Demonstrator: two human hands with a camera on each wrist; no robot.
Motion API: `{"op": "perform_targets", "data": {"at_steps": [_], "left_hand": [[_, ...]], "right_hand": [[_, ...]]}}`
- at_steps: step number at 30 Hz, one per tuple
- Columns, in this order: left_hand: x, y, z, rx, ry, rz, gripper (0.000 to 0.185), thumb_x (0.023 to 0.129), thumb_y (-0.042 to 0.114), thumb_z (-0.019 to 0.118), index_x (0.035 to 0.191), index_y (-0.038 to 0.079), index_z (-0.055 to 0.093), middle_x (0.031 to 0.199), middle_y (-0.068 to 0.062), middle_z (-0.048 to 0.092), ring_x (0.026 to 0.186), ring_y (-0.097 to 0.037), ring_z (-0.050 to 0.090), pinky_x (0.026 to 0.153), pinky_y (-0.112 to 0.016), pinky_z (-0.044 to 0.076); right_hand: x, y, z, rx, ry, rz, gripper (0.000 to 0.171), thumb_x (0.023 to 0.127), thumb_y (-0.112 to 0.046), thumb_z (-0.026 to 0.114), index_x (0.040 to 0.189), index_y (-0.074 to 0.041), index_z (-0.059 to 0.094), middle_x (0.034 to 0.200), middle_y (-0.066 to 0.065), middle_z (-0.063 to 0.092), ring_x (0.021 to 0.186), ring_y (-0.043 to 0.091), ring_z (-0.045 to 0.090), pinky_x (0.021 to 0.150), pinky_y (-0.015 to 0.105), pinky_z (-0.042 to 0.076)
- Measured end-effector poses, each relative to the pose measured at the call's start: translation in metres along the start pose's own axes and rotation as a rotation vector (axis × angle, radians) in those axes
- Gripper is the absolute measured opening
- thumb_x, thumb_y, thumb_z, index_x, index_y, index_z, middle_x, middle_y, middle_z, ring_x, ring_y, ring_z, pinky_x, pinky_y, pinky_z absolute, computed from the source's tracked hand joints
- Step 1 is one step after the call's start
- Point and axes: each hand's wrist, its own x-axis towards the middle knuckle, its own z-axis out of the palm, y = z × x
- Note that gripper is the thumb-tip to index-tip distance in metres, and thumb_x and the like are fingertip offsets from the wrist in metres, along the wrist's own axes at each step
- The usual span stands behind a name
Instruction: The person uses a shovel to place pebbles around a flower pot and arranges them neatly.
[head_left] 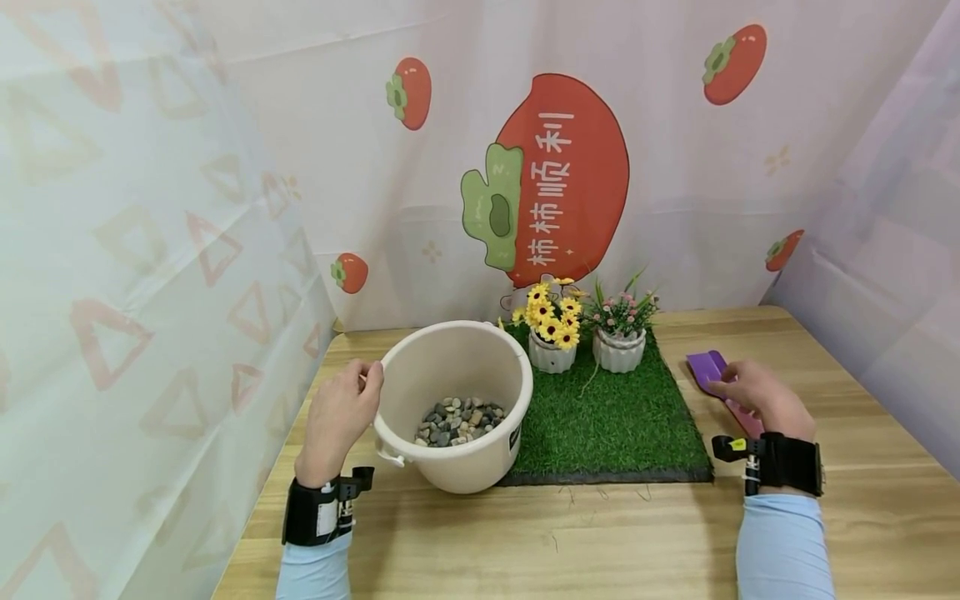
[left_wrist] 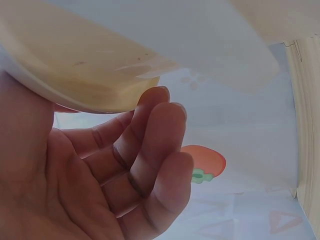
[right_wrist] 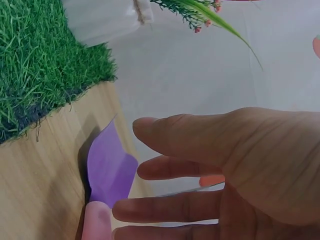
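Note:
A cream bucket (head_left: 457, 467) stands left of the middle, with grey and tan pebbles (head_left: 459, 423) at its bottom. My left hand (head_left: 341, 417) is beside the bucket's left rim, its fingers loosely bent; the left wrist view shows nothing held in the palm. On the right lies a small hand trowel (head_left: 707, 368) with a purple blade and a pink handle. My right hand (head_left: 763, 398) hovers at the trowel, partly covering it in the head view. In the right wrist view, its fingers (right_wrist: 167, 209) are extended near where blade and handle meet, without gripping.
A square of artificial grass (head_left: 615, 425) lies right of the bucket. At its back stand a white pot of yellow flowers (head_left: 552, 354) and a white pot of pink flowers (head_left: 619, 350). A printed curtain (head_left: 675, 167) hangs behind the wooden table (head_left: 555, 533).

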Motion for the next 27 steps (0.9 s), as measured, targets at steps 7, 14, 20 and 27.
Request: {"op": "perform_targets", "data": {"at_steps": [7,14,20,27], "left_hand": [[-0.001,0.001,-0.001,-0.004,0.007,0.003,0.047,0.104,0.041,0.035,0.107,0.006,0.066,0.083,-0.010,0.068,0.067,-0.023,0.062,0.058,-0.033,0.045],[-0.001,0.000,-0.002,-0.002,0.001,0.005,0.048,0.104,0.042,0.035,0.110,0.006,0.066,0.086,-0.011,0.069,0.068,-0.023,0.062,0.059,-0.033,0.045],[-0.002,-0.001,-0.001,0.005,0.002,0.000,0.047,0.104,0.042,0.035,0.107,0.006,0.066,0.084,-0.010,0.069,0.069,-0.024,0.063,0.060,-0.034,0.046],[-0.002,-0.001,-0.001,-0.003,-0.003,0.000,0.047,0.104,0.043,0.035,0.107,0.007,0.066,0.083,-0.009,0.068,0.068,-0.022,0.062,0.058,-0.032,0.044]], "right_hand": [[-0.002,0.004,-0.001,-0.026,0.023,0.054,0.070,0.095,-0.045,0.057,0.126,0.017,0.046,0.103,0.026,0.059,0.084,0.029,0.056,0.066,0.033,0.045],[-0.006,0.008,0.000,-0.035,0.065,0.100,0.065,0.094,-0.047,0.057,0.119,0.013,0.054,0.095,0.020,0.060,0.082,0.028,0.053,0.065,0.035,0.038],[-0.003,0.012,0.002,-0.045,0.069,0.124,0.065,0.094,-0.045,0.059,0.124,0.012,0.052,0.101,0.024,0.060,0.085,0.031,0.053,0.067,0.039,0.040],[0.000,0.015,0.004,-0.040,0.049,0.130,0.063,0.092,-0.041,0.063,0.125,0.012,0.051,0.104,0.026,0.060,0.085,0.032,0.052,0.068,0.041,0.041]]}}
